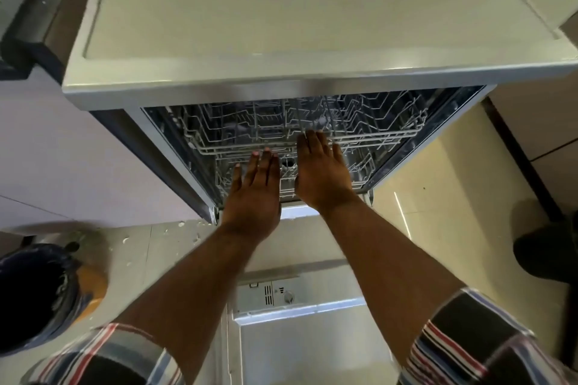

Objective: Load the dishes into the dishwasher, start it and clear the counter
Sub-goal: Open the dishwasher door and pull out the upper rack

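Steel-grey freestanding dishwasher [312,25] stands open before us, its silver door [300,337] dropped flat under our arms. Grey wire upper rack [281,131] sits inside the tub. Our left hand [255,194] and right hand [322,178] reach flat, fingers straight and together, tips at the rack's front edge.

I see the dishwasher [312,84] with its door [300,337] dropped open and wire racks [250,131] showing. My left hand [255,187] and right hand [322,172] — fingers straight, palms down — reach at the rack fronts. A dark bin [34,294] stands left.
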The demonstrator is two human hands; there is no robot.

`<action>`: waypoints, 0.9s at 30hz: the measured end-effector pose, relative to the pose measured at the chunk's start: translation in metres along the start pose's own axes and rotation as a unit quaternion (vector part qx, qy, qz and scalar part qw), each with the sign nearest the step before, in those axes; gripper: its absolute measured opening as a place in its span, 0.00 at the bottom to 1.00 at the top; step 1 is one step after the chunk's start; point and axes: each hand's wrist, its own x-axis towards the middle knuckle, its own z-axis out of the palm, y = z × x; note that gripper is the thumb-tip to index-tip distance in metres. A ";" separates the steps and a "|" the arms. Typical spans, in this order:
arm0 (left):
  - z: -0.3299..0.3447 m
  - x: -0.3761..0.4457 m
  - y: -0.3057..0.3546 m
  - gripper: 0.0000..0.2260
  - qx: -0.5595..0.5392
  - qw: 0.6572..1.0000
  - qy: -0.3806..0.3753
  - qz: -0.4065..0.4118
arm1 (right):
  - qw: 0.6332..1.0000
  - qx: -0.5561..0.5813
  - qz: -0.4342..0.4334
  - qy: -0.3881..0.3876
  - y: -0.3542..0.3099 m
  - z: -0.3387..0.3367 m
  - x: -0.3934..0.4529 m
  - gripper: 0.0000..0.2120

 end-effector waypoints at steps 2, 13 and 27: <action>0.001 0.005 -0.001 0.34 0.004 1.000 0.006 0.001 | 1.000 -0.007 -0.002 0.003 0.000 0.001 0.008 0.36; -0.008 0.001 0.001 0.30 0.014 0.999 0.049 -0.012 | 1.000 -0.022 -0.004 0.010 0.006 -0.008 -0.018 0.22; -0.049 -0.090 0.052 0.18 0.010 0.995 -0.089 -0.038 | 0.998 0.046 0.013 -0.041 0.005 -0.010 -0.138 0.11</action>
